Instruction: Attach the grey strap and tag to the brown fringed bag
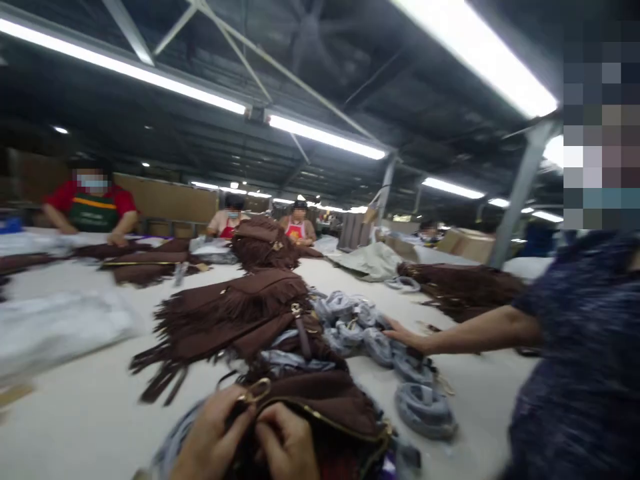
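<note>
Brown suede bag (325, 413) lies on the table (85, 413), nearest me. My left hand (213, 437) pinches its brass ring (257, 389); my right hand (287, 443) grips the zipper edge beside the ring. I judge a firm pinch and taut edge best. Beyond the bag, a co-worker's hand (405, 335) touches grey straps (373, 333).

A brown fringed bag (320, 413) is gripped at its zipped edge by the left hand (215, 433) and right hand (287, 443). Beyond them, more fringed bags (235, 313) are piled; rolled grey straps (360, 327) are touched by a co-worker's hand (405, 333) to the right.
</note>
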The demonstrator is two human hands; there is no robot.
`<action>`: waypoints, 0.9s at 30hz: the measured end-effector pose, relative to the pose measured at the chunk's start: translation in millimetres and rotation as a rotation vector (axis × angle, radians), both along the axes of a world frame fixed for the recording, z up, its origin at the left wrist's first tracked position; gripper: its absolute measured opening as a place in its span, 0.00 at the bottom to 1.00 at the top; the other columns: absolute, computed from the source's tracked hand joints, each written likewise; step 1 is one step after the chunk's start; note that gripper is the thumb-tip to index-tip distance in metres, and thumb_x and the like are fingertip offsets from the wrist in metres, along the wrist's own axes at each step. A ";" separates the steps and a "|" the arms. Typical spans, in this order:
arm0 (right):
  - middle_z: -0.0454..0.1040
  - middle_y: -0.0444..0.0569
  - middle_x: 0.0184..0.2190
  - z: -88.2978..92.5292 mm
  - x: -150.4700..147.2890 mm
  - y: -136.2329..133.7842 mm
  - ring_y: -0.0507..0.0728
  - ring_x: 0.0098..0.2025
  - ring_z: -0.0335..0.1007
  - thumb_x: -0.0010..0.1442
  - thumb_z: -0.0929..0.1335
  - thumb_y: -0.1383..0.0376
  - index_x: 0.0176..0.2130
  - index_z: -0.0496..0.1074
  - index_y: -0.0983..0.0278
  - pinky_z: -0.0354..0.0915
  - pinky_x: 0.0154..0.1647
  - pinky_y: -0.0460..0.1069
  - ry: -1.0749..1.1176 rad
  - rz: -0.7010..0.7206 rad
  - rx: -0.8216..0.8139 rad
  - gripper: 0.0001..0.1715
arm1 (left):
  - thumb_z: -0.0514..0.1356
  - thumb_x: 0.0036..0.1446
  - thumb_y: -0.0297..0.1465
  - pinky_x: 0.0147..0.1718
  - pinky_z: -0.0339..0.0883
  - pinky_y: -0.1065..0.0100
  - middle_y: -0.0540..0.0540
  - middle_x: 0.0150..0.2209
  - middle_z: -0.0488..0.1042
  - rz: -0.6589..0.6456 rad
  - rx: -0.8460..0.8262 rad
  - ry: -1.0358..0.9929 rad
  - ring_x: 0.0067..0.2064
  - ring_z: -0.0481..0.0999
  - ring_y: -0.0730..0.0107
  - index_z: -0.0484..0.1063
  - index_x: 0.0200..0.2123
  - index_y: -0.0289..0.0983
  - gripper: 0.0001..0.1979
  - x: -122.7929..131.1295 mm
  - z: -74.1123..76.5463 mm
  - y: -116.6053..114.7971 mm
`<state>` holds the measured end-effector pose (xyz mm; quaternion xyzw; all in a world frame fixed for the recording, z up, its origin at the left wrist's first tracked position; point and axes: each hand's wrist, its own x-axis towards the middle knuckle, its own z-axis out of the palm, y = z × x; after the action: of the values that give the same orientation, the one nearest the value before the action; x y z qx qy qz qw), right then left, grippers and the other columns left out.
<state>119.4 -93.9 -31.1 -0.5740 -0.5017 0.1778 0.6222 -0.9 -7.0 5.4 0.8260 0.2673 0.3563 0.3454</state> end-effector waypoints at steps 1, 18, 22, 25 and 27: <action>0.69 0.43 0.22 1.1 3.8 -3.3 0.54 0.26 0.67 0.61 0.66 0.57 0.29 0.73 0.63 0.63 0.28 0.45 -0.002 0.007 -0.006 0.15 | 0.55 0.57 0.41 0.44 0.70 0.62 0.44 0.37 0.78 0.013 0.014 0.008 0.41 0.75 0.58 0.75 0.34 0.39 0.13 -0.3 4.6 -5.4; 0.66 0.41 0.21 -4.1 5.0 0.4 0.49 0.19 0.60 0.56 0.68 0.41 0.28 0.69 0.64 0.59 0.20 0.43 0.238 0.090 -0.016 0.28 | 0.43 0.65 0.30 0.56 0.58 0.46 0.36 0.46 0.73 -0.009 0.336 0.098 0.50 0.70 0.55 0.58 0.64 0.33 0.26 6.2 -22.5 -7.4; 0.67 0.42 0.20 -8.5 -0.3 6.6 0.49 0.17 0.59 0.52 0.70 0.40 0.27 0.71 0.65 0.58 0.17 0.43 0.331 0.007 0.054 0.30 | 0.45 0.67 0.33 0.55 0.59 0.50 0.38 0.44 0.72 -0.078 0.292 0.080 0.48 0.69 0.56 0.63 0.62 0.37 0.23 6.8 -12.3 -12.7; 0.66 0.41 0.19 -8.5 -1.0 6.8 0.49 0.17 0.59 0.52 0.70 0.40 0.28 0.72 0.65 0.58 0.17 0.43 0.328 0.006 0.050 0.30 | 0.46 0.68 0.36 0.48 0.65 0.59 0.41 0.39 0.72 -0.103 0.091 0.012 0.45 0.70 0.60 0.76 0.47 0.39 0.20 7.4 2.9 -18.7; 0.68 0.42 0.20 -6.5 -0.5 5.1 0.50 0.18 0.62 0.54 0.69 0.41 0.30 0.73 0.65 0.60 0.19 0.44 0.287 0.011 0.027 0.29 | 0.49 0.66 0.36 0.45 0.66 0.64 0.43 0.38 0.71 -0.100 -0.022 -0.042 0.43 0.71 0.62 0.78 0.37 0.38 0.18 8.4 9.8 -20.3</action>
<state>118.9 -88.8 -37.6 -0.5313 -0.4132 0.2547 0.6943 7.6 -27.3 15.2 0.8269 0.2223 0.3529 0.3773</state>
